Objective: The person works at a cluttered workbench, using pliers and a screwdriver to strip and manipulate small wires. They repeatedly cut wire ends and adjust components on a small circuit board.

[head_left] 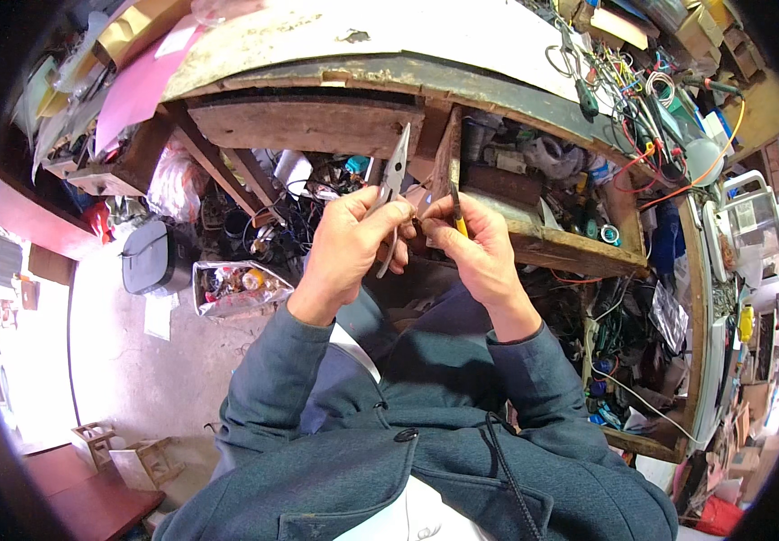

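In front of my lap I hold both hands close together, nearly touching at the fingertips. My left hand [353, 239] is closed around a pair of long-nose pliers [395, 171], whose narrow jaws point up toward the bench. Between the fingertips of both hands is a small dark piece [418, 222], too small to name. My right hand [478, 248] is closed, pinching near that piece. A slim tool with a yellow and black handle [459, 216] is held in the right hand too, its upper part pointing away from me; its exact kind is not clear.
A worn wooden workbench [371, 72] stands ahead, with a drawer [308, 124] and cluttered shelves beneath. Wires and tools pile up at the far right, with scissors [563, 61] nearby. A lined box of scraps [242, 288] and a dark grey bin [148, 258] stand on the left floor.
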`<state>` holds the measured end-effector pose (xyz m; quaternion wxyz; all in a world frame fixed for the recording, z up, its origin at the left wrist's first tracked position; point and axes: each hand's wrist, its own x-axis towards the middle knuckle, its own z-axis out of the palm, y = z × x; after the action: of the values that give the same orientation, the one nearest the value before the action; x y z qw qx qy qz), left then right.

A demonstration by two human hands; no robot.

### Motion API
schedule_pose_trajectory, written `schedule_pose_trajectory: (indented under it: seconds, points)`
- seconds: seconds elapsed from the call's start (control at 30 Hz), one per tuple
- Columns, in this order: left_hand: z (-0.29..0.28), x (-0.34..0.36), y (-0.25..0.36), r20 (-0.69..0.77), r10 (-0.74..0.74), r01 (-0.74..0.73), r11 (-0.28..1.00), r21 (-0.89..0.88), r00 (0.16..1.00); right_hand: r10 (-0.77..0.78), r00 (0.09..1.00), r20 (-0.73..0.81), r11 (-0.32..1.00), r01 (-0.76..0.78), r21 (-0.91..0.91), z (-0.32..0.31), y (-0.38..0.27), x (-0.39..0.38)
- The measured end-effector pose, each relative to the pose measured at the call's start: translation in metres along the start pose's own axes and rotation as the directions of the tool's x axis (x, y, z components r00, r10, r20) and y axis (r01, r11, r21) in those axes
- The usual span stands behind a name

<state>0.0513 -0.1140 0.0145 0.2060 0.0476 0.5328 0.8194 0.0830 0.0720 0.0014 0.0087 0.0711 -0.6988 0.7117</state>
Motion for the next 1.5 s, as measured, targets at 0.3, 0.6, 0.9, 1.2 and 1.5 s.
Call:
schedule_pose_trajectory:
  seconds: [0.3,0.6,0.9,1.2,1.5]
  points:
    - [-0.01,0.006,0.002,0.086,-0.014,0.004,0.993,0.121,0.996,-0.032,0.999,-0.01,0.989,0.03,-0.147,0.005,-0.002,-0.002]
    - [-0.014,0.007,-0.001,0.099,-0.027,0.029,0.999,-0.016,0.995,-0.097,0.994,-0.05,0.974,0.084,-0.21,0.007,-0.002,-0.001]
    - [-0.003,0.004,-0.002,0.005,0.125,-0.124,0.984,0.13,0.992,-0.108,0.988,-0.114,0.975,0.083,-0.206,0.007,0.001,-0.002]
    - [0.0,0.0,-0.004,0.044,0.164,-0.17,0.945,0.278,0.985,-0.075,0.991,-0.107,0.995,0.067,-0.075,0.005,0.003,-0.002]
    - [-0.005,0.003,0.003,0.042,0.063,-0.071,0.969,0.236,0.997,-0.045,0.996,-0.075,0.997,0.04,-0.066,0.006,0.0,-0.002]
